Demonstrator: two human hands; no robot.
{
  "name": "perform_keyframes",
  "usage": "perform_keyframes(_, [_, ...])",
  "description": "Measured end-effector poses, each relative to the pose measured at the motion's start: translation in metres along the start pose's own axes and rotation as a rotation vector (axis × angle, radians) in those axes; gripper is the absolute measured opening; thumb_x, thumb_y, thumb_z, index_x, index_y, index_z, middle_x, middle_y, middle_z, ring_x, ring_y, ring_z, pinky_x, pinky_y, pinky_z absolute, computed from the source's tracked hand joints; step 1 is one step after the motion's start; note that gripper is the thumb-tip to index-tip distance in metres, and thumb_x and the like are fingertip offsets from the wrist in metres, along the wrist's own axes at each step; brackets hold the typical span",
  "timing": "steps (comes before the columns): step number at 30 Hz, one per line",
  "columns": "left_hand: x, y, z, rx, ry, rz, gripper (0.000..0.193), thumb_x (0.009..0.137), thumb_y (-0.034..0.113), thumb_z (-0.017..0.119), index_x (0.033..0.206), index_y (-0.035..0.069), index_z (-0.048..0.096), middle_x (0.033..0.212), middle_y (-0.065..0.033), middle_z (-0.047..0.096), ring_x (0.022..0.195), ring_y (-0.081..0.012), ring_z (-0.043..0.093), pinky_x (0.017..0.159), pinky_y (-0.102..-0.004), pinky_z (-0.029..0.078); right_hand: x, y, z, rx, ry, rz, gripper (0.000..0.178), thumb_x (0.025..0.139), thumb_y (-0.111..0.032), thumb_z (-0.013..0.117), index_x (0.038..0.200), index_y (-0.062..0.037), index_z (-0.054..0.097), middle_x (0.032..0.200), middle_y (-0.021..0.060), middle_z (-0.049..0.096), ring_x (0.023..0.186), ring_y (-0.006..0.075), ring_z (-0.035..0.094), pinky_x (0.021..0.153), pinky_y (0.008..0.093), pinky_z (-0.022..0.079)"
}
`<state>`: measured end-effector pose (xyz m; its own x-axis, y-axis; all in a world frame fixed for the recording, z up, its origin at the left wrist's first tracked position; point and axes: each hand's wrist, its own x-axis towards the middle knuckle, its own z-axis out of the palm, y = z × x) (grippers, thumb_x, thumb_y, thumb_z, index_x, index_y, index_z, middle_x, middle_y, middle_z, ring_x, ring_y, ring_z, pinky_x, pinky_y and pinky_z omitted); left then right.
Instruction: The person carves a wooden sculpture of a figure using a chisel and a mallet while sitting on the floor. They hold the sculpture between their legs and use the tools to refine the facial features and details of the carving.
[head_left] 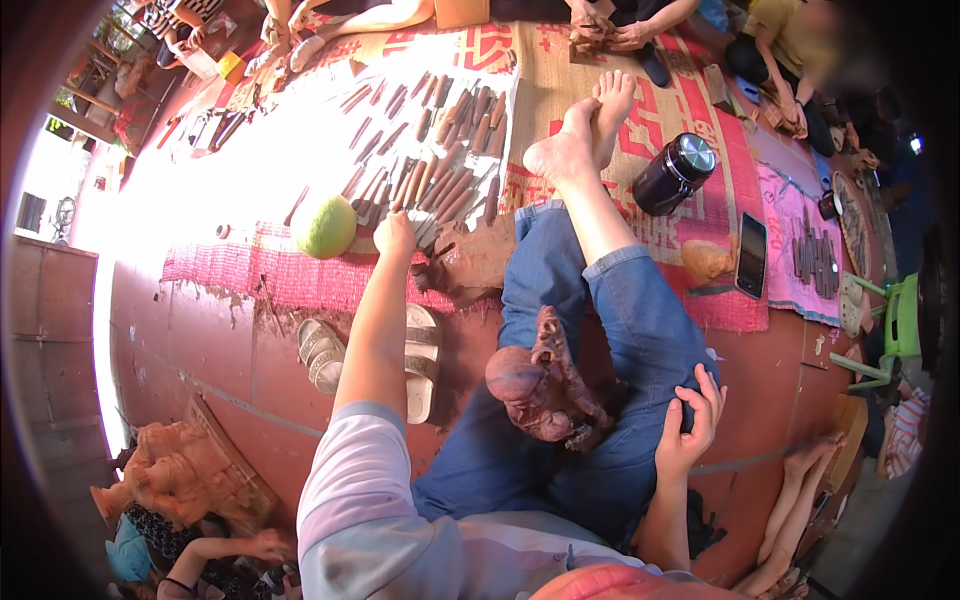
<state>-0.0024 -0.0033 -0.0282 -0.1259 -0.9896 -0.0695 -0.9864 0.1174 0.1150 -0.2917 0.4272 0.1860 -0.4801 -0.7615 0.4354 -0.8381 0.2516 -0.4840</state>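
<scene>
Head view, seated carver. Your left fingers are curled down over the near ends of a row of wooden-handled chisels [440, 185]. The back of your left hand [395, 233] hides the fingertips, so it cannot be told whether they have closed on a handle or only touch the row. Your right hand [688, 420] lies slack on your right thigh, fingers spread on the denim and grasping nothing.

The reddish-brown wood carving [540, 385] rests in your lap between your crossed legs, free of both hands and well apart from the left one.

The chisels lie side by side on a red woven mat [260, 275]. A round green fruit [324, 226] sits just left of your left hand, and a rough block of wood [470, 262] just right of it. A pair of sandals [420, 360] lies on the floor under your left forearm. A dark flask [673, 172] and a phone [751, 255] lie beyond your right knee.

Step in hand, as judged: choosing a tool. Taking one calls for pinching a single handle without disturbing those beside it, while the unheld carving stays balanced.
</scene>
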Motion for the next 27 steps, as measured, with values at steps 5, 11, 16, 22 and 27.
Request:
perform_keyframes(5, [0.000, -0.012, -0.010, 0.019, -0.044, -0.009, 0.024, 0.087, 0.015, 0.046, 0.094, 0.002, 0.065, 0.096, -0.0188, 0.066, 0.088, -0.0323, 0.066, 0.076, -0.0412, 0.053, 0.002, 0.000, 0.001, 0.003, -0.005, -0.008, 0.010, 0.081, -0.006, 0.057, 0.089, -0.0072, 0.060, 0.123, 0.0134, 0.058, 0.120, 0.0325, 0.049, 0.108, 0.0519, 0.022])
perform_keyframes(11, [-0.007, -0.018, -0.019, -0.017, -0.065, -0.066, 0.026, 0.087, 0.020, 0.048, 0.099, 0.002, 0.062, 0.095, -0.0179, 0.067, 0.091, -0.0318, 0.065, 0.078, -0.0414, 0.052, 0.002, -0.001, 0.002, -0.007, -0.004, -0.019, 0.009, 0.081, -0.006, 0.057, 0.089, -0.0067, 0.060, 0.124, 0.0133, 0.057, 0.119, 0.0327, 0.049, 0.108, 0.0519, 0.022])
perform_keyframes(16, [-0.010, -0.025, -0.011, -0.165, 0.020, 0.078, 0.017, 0.077, 0.025, 0.063, 0.084, 0.011, 0.068, 0.092, -0.0120, 0.065, 0.086, -0.0304, 0.064, 0.075, -0.0420, 0.051, 0.001, -0.002, 0.001, -0.003, -0.014, -0.025, 0.006, 0.085, -0.009, 0.056, 0.090, -0.0063, 0.059, 0.125, 0.0129, 0.057, 0.121, 0.0317, 0.048, 0.109, 0.0526, 0.021])
perform_keyframes(22, [-0.009, -0.007, -0.005, -0.145, -0.026, 0.163, 0.015, 0.080, 0.017, 0.054, 0.083, 0.010, 0.068, 0.097, -0.0136, 0.064, 0.089, -0.0325, 0.064, 0.076, -0.0432, 0.051, 0.001, -0.002, 0.001, -0.009, 0.001, -0.018, 0.008, 0.081, -0.006, 0.057, 0.088, -0.0074, 0.060, 0.123, 0.0125, 0.058, 0.119, 0.0324, 0.049, 0.108, 0.0521, 0.022])
perform_keyframes(27, [0.002, -0.016, 0.019, -0.163, 0.031, 0.076, 0.008, 0.078, 0.012, 0.058, 0.082, 0.008, 0.064, 0.094, -0.0155, 0.064, 0.086, -0.0343, 0.063, 0.075, -0.0436, 0.050, 0.002, -0.002, 0.001, 0.000, -0.001, -0.032, 0.008, 0.081, -0.006, 0.057, 0.088, -0.0073, 0.060, 0.123, 0.0127, 0.058, 0.119, 0.0323, 0.049, 0.108, 0.0521, 0.022])
